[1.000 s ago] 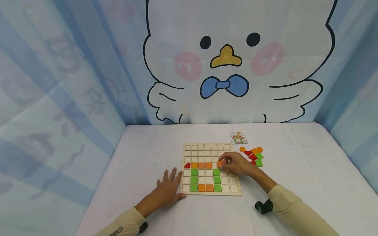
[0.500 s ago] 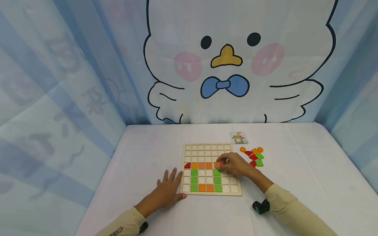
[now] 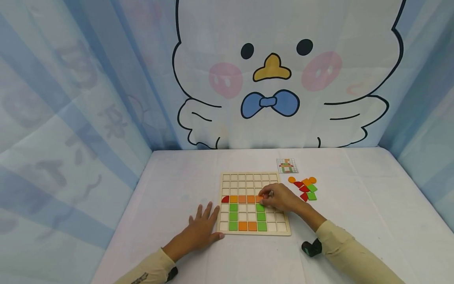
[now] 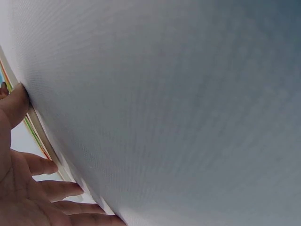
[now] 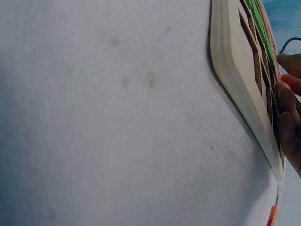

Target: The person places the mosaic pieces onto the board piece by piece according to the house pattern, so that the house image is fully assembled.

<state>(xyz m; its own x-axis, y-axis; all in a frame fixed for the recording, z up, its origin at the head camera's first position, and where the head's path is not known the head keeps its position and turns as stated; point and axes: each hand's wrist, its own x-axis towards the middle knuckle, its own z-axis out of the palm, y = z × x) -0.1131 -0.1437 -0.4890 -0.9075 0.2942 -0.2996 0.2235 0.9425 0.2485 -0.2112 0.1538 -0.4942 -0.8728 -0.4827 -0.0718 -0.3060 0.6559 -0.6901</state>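
Note:
A light wooden grid board (image 3: 255, 233) lies on the white table. Its middle row carries a red quarter-round tile (image 3: 225, 199) at the left and orange square tiles (image 3: 242, 199) beside it. Green square tiles (image 3: 233, 216) stand in two columns below, with two orange ones between them in the bottom row. My right hand (image 3: 280, 197) is over the board, thumb and fingers pinching an orange square tile (image 3: 258, 199) at the cell above the right green column; the fingers partly cover it. My left hand (image 3: 200, 230) rests spread on the table, touching the board's left edge and lower corner.
Right of the board lies a loose group of tiles: orange circles (image 3: 291, 180), red pieces (image 3: 304, 189) and green pieces (image 3: 311, 196). Behind them is a small pattern card (image 3: 287, 165). A printed curtain (image 3: 269, 130) hangs at the table's back edge.
My right hand has moved slightly left with the orange square tile, which has gone from tilted above the cell to lying in line with the orange row. The left hand stays put.

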